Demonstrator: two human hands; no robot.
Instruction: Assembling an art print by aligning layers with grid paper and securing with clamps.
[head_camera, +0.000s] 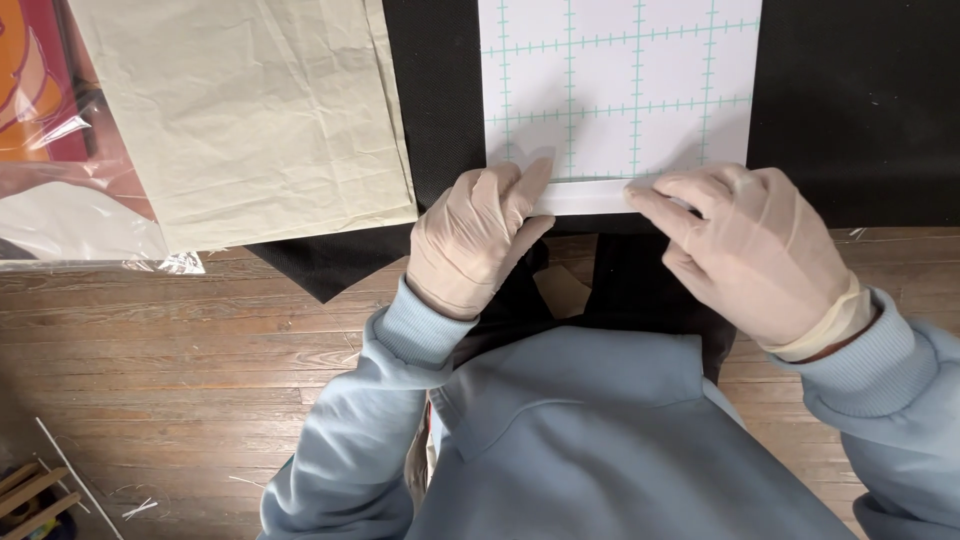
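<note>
There are two gloved hands, a left hand (472, 240) and a right hand (752, 252). One white gridded sheet (620, 90) lies there. One beige creased paper (250, 110) lies there too.

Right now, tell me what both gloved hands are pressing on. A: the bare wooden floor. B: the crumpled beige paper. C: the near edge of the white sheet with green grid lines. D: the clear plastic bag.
C: the left hand and right hand both have their fingers on the near edge of the white grid sheet; the beige paper lies apart to the left.

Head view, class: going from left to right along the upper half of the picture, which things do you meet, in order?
Clear plastic wrap → beige crumpled paper sheets → left hand → white grid sheet → right hand
</note>
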